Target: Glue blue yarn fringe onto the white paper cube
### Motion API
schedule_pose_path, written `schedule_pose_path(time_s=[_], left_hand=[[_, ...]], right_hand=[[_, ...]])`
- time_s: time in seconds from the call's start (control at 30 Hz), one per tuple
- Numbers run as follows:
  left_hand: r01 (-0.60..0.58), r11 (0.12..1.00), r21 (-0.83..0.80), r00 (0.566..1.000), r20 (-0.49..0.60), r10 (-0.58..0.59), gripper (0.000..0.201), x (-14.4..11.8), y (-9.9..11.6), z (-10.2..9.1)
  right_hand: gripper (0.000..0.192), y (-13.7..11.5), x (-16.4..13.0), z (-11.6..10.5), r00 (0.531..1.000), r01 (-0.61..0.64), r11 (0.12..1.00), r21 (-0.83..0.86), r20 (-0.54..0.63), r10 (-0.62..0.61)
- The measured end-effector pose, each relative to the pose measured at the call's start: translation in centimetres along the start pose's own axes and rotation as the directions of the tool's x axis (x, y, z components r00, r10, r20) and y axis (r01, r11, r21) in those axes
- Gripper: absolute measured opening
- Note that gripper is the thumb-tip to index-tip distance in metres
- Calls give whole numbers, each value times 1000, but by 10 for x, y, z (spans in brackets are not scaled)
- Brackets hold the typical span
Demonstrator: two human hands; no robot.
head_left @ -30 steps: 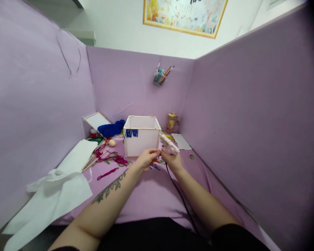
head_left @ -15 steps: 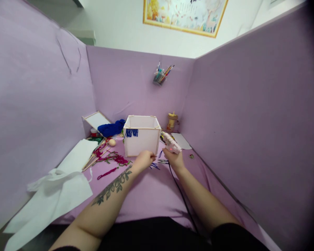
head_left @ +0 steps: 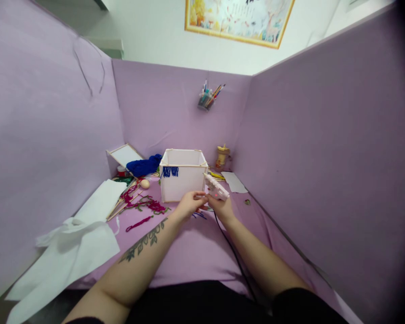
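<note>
My right hand [head_left: 222, 209] is wrapped round a pale pink glue gun [head_left: 216, 187] with a red light on its body, nozzle pointing up and to the left. My left hand [head_left: 190, 203] meets it at the fingertips, fingers bent in a pinch; whatever lies between them is too small to make out. Just behind both hands stands a white box [head_left: 183, 185] with an open top and wooden-stick edges. Short blue yarn loops [head_left: 170, 172] hang in a row at its upper left front. Below the hands lie some cut blue yarn pieces [head_left: 199, 215], partly hidden.
Magenta yarn [head_left: 153, 204], wooden sticks [head_left: 121, 209] and white cloth [head_left: 87, 243] cover the left side. A blue yarn bundle [head_left: 143, 166] sits behind them. Yellow-handled pliers [head_left: 216, 176] and white paper [head_left: 235, 182] lie right of the box. The glue gun's black cord [head_left: 234, 254] trails toward me.
My left hand has moved slightly right and up to touch my right hand. The glue gun has shifted left, closer to the box's right edge. The blue strand near my right fingers is now hidden.
</note>
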State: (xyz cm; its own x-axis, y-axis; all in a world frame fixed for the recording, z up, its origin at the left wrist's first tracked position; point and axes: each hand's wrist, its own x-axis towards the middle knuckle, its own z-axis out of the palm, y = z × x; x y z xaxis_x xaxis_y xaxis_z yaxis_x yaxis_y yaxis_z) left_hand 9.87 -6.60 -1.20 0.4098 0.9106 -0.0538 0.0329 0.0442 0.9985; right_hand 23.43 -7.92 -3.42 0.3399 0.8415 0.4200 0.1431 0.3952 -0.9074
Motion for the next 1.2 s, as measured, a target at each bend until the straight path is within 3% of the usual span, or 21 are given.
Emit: schedule_pose_path(time_s=[0.1,0.23,0.37,0.43,0.5,0.73,0.87,1.07,1.2], left_hand=[[1,1000,-13,999,-34,-1,34,1,-1,1],[-113,967,229,984,-107,140,12,4,-6,0],[-309,787,534,923,-32,384,21,2,-10,-3],[-345,693,632,898,7,441,26,-1,-10,-4],[-346,660,666,889,9,457,28,-2,-8,-4],[-245,823,513,948,-53,315,24,3,-8,-2],[-234,869,436,953,-77,294,23,5,-7,-5],[-223,871,438,883,-288,371,22,7,6,-25],[-221,832,509,833,-345,432,21,6,12,-36]], right_hand=[[32,0,0,0,1000,4,1000,-9,-20,-4],[36,3,2,-2,999,13,1000,-20,-39,-13],[34,3,3,-1,999,3,1000,11,-52,-2],[33,1,3,-1,998,-5,1000,29,-60,7],[32,-1,2,-1,998,-14,999,45,-66,17],[31,-9,-1,1,992,-104,993,49,-61,107],[33,-13,-1,-1,993,-99,994,56,-62,102],[32,-8,-2,-7,994,-85,994,72,77,80],[24,2,0,-6,977,-95,995,18,194,90]])
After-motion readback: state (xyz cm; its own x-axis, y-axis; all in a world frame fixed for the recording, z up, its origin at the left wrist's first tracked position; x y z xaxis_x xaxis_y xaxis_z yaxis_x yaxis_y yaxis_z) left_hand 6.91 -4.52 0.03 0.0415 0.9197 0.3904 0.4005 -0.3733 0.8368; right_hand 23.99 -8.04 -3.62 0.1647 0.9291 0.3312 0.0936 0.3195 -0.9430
